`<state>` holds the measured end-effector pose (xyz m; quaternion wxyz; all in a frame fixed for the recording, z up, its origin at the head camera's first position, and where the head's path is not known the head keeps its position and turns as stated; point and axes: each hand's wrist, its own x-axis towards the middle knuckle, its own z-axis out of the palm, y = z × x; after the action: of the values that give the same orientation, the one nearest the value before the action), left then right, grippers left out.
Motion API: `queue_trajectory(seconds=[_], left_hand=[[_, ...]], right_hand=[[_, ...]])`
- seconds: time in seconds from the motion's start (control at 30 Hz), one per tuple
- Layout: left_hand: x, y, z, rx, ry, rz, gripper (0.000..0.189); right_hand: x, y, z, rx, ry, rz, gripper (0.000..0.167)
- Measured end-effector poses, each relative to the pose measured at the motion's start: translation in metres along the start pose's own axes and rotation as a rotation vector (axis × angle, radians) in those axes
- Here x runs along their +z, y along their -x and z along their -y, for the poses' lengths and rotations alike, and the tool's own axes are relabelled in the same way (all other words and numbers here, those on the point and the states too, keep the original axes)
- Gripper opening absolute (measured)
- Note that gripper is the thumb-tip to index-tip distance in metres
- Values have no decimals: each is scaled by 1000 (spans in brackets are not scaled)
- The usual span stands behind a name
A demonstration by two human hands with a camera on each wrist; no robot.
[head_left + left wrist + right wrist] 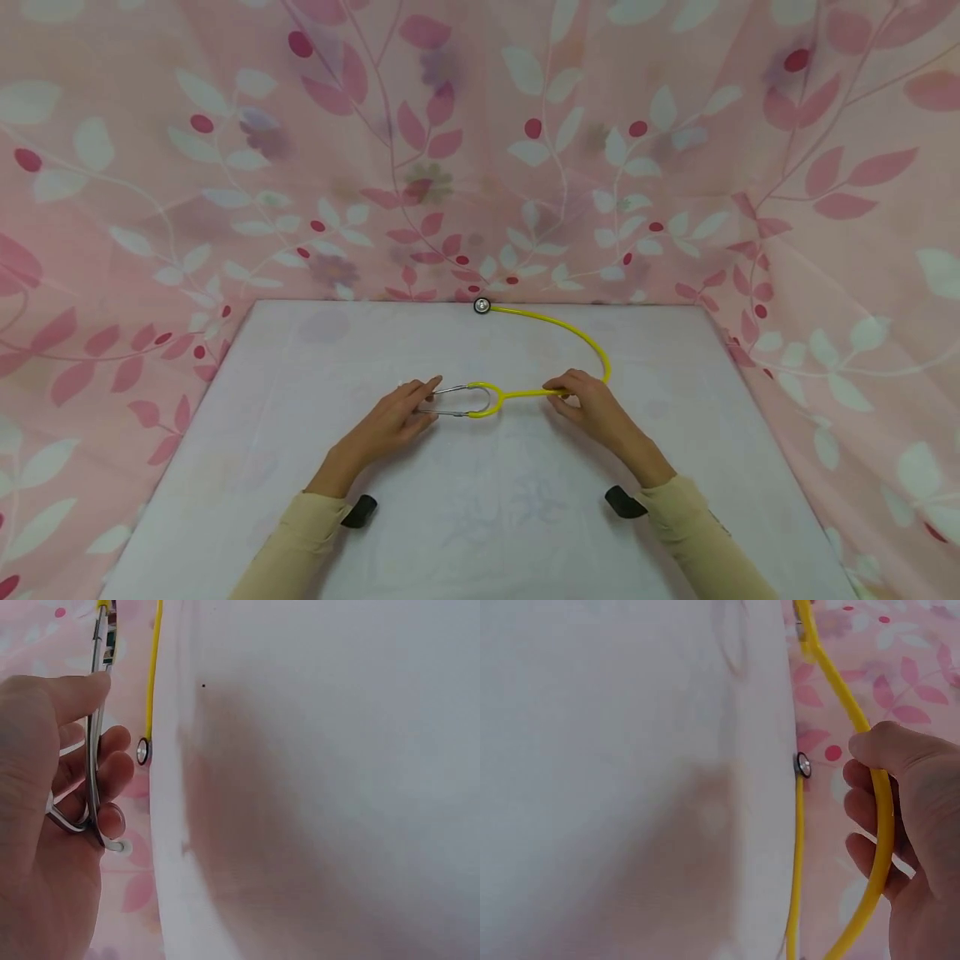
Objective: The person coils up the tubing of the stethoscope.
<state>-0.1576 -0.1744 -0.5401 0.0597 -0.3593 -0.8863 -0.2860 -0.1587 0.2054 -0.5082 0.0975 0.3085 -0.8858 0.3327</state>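
Observation:
A stethoscope with yellow tubing spans the space between both hands. My left hand grips its metal ear tubes, with thumb and fingers around them in the left wrist view; a pale ear tip pokes out below the fingers. My right hand pinches the tubing past the Y-shaped fork, thumb on one side and curled fingers on the other. From there the tube curves back to the round chest piece, which lies at the table's far edge.
A white cloth covers the table. Pink leaf-patterned fabric hangs behind it and along both sides. Dark devices sit at the left wrist and right wrist, below the beige sleeves.

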Motion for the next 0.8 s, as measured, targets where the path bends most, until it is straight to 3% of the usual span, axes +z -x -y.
queue_trajectory(seconds=[0.2,0.43,0.6,0.8], left_hand=[[-5,-4,-3,-13,1,22,55],[-11,-6,-10,-34,34,67,64],[-13,-10,-18,-44,58,126,66],[-15,-18,-33,-6,85,140,68]], right_hand=[[-7,-12,-1,-105,53,-66,23],[-16,-32,4,-123,35,-83,21],[-17,-51,12,-197,-9,-91,23],[-12,-75,25,-251,-81,-76,22]])
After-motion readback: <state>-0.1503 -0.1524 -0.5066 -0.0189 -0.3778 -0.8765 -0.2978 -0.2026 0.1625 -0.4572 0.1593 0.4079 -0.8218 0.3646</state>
